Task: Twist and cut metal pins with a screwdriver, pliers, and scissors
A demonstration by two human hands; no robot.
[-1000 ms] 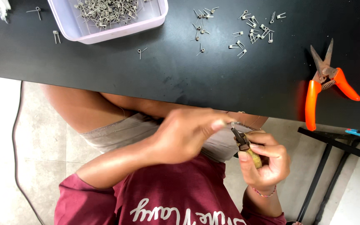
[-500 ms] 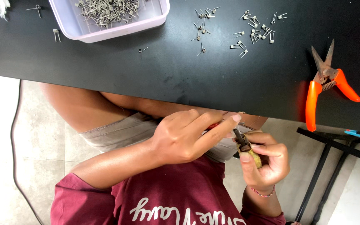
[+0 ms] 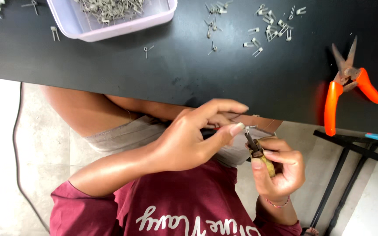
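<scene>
Both hands work below the near edge of the black table [image 3: 176, 74], above my lap. My right hand [image 3: 285, 172] is shut on a small tool [image 3: 259, 154] with a yellow-brown handle and a dark metal tip pointing up and left. My left hand [image 3: 193, 140] is closed, with thumb and fingers pinching at that tip, where a tiny grey metal clip [image 3: 251, 127] shows. A dark thing with a red bit [image 3: 211, 130] peeks out between the left fingers; I cannot tell what it is.
A pale lilac tray [image 3: 123, 29] of grey metal clips stands at the table's far left. Loose clips [image 3: 272, 27] lie at the far middle and right. Orange-handled snips [image 3: 346, 85] lie on the right. A black frame [image 3: 355, 150] stands lower right, and a cable [image 3: 17, 144] lies on the floor.
My left hand's fingers have shifted slightly at the tool's tip, the index finger stretching out further. My right hand and the tool have hardly moved.
</scene>
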